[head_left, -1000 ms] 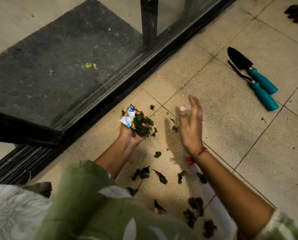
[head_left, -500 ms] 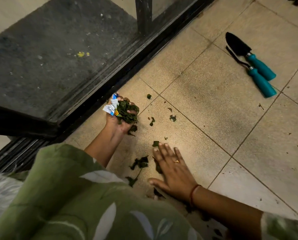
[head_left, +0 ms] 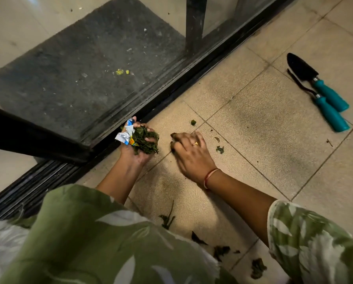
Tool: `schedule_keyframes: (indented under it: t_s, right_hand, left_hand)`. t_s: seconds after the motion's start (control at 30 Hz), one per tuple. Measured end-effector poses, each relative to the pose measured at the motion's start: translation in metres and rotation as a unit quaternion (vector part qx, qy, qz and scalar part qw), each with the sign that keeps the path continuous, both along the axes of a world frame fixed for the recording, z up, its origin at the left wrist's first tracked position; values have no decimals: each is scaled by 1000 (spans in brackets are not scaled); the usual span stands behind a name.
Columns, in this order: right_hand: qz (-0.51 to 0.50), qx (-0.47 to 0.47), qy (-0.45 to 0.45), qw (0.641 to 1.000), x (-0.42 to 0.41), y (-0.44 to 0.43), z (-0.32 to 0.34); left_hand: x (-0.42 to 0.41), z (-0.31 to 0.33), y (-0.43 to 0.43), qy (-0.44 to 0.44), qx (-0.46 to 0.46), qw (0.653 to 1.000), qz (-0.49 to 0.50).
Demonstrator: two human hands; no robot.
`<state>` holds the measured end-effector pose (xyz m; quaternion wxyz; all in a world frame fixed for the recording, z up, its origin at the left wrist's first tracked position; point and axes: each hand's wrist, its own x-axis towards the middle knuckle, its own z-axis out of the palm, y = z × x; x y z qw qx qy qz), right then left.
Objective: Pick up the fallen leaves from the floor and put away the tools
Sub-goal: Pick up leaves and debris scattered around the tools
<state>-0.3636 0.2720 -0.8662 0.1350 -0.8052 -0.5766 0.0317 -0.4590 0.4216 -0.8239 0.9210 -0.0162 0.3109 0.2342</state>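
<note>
My left hand point(head_left: 137, 152) is palm up by the door track, holding a clump of dark green leaves point(head_left: 146, 139) and a crumpled wrapper point(head_left: 126, 135). My right hand point(head_left: 189, 153) is just to its right, fingers curled over a few leaves at the fingertips. Loose leaves point(head_left: 219, 149) lie on the tiles beside it, and more leaves point(head_left: 167, 219) lie close to my body. A black trowel point(head_left: 315, 79) and a second tool point(head_left: 325, 105), both with teal handles, lie side by side at the far right.
The tiled floor point(head_left: 274, 140) runs up to a black sliding door track point(head_left: 171, 91) with a glass panel and a dark doormat point(head_left: 79, 68) behind it. My green patterned sleeves fill the bottom of the view.
My right hand has left the floor near my body, moved forward beside the left hand and curled around gathered leaves. The left hand stays in place with its clump.
</note>
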Motion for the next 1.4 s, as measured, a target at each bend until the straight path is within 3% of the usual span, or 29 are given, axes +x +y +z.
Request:
schedule_keyframes:
  t_s: [0.13,0.23,0.33,0.43,0.53,0.63,0.73,0.83,0.93,1.1,1.3,1.4]
  right_hand:
    - [126,13,-37,991,2,12,-2]
    - [2,-3,-66,998,21,11,0]
    - [-125,-16,1,992,54,15,7]
    - [-32,-59,56,996,73,22,8]
    - [96,-69,42,992,73,21,5]
    - [116,-17,50,992,71,8,7]
    - [60,22,118,991,74,-14,11]
    - [-70,49,143,986,75,-38,15]
    - [-146,-1,135,980,67,-65,13]
    - [-22,-121,82,989,50,-67,-4]
    - [116,-96,80,985,55,-9,-1]
    - [212,-64,13,975,54,14,-4]
  left_hand:
    - [0,-1,-1,13,4,1000,13]
    - [1,-1,-3,19,1,1000,12]
    - [3,0,-6,40,12,999,8]
    - [6,-2,-8,55,4,998,7]
    - [10,-4,-8,60,-6,998,7]
    - [12,-4,-8,64,-2,998,3]
    - [11,-4,-8,66,7,998,6]
    - [11,-5,-11,69,4,998,9]
    - [12,-4,-12,85,12,996,13]
    - [19,4,-22,75,25,997,1]
    - [16,1,-21,79,21,997,5]
    - [14,0,-18,79,17,997,11]
